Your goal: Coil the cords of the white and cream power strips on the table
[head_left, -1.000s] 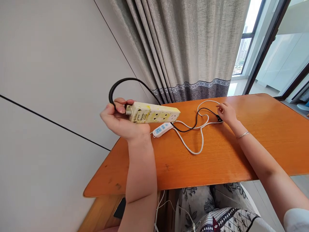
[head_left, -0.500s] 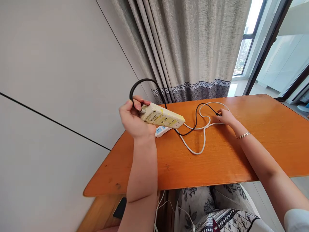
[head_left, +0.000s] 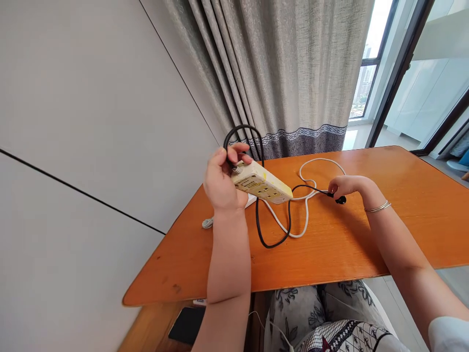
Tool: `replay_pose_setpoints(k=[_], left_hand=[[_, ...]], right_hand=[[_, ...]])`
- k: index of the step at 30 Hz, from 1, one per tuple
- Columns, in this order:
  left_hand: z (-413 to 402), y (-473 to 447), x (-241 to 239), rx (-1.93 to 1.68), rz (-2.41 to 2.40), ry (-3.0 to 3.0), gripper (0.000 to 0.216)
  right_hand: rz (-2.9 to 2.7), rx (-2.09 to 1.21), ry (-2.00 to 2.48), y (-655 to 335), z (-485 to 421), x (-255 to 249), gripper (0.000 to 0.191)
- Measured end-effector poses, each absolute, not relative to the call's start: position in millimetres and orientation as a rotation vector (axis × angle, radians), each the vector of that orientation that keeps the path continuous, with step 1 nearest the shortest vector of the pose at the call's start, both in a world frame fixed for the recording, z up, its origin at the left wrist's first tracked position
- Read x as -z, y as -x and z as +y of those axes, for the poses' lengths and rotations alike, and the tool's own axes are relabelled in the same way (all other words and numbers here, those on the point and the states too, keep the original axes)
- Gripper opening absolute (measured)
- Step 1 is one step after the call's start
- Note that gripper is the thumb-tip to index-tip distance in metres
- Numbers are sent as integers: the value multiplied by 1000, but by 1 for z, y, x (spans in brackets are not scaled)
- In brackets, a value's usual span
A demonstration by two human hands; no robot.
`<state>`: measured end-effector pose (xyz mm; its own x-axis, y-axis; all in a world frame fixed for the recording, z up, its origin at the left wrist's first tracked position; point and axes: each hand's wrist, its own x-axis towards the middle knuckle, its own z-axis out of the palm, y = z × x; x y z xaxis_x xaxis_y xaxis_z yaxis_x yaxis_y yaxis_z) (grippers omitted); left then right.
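Note:
Held up above the table, a yellowed white power strip (head_left: 264, 183) is gripped at its cord end by my left hand (head_left: 223, 181). Its black cord (head_left: 258, 230) loops up over that hand, hangs down in front of the strip and runs right. At the cord's other end, my right hand (head_left: 342, 187) pinches it just beside the black plug (head_left: 340, 200), low over the table. Beneath the strip lies a second, white power strip (head_left: 251, 199), mostly hidden by the left hand. Its white cord (head_left: 307, 217) is spread in loose curves across the tabletop.
The orange wooden table (head_left: 403, 210) has a rounded left corner. A grey wall (head_left: 91, 122) rises on the left and a grey curtain (head_left: 293, 73) hangs behind. Below the table edge, a dark flat device (head_left: 186, 325) lies on a wooden surface.
My left hand has moved right with the yellowed power strip. The black cord now droops in a lower loop. My right hand has turned, and the black plug shows below its fingers.

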<state>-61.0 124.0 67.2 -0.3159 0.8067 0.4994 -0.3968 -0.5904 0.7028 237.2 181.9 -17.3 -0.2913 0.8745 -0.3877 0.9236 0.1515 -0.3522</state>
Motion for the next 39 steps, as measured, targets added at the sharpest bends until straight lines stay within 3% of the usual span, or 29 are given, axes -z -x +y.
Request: replay_pose_setpoints(k=[4,7,10,19,26,28,30,33,36,39], left_hand=[[120,47,-70,-1712,554,-1252,31],[115,42,-69,-1509,473,-1355,23],[107,42,-67,-1357,372,-1436,22],[103,52,-66,-1375,365,-1306,24],[111,58,-71,-1552,427,-1191,25],[112,57,-71,-1532,417,-1193,24],[111,54,-70,-1495,417,-1213,25],[110,50,-68,-1470,444,-1242,25],[111,46,-65,-1499,488,-1241,27],[116,43,-59,-1520,509,-1276,28]], right_hand=[[2727,819,-1926,-220,178,14,43],[3276,1355,-1661,-200,166,8,61],[3332,1819,-1267,-178,154,7,71],[2980,2173,-782,-116,136,13,23],[2644,3069,-1288,-127,149,-11,31],[2760,3173,-1389,-140,155,-20,33],[2941,3057,-1576,-154,157,-26,30],[3176,2508,-1971,-169,155,-28,29],[3334,1500,-2267,-173,149,-24,29],[3181,475,-2193,-165,138,-19,26]])
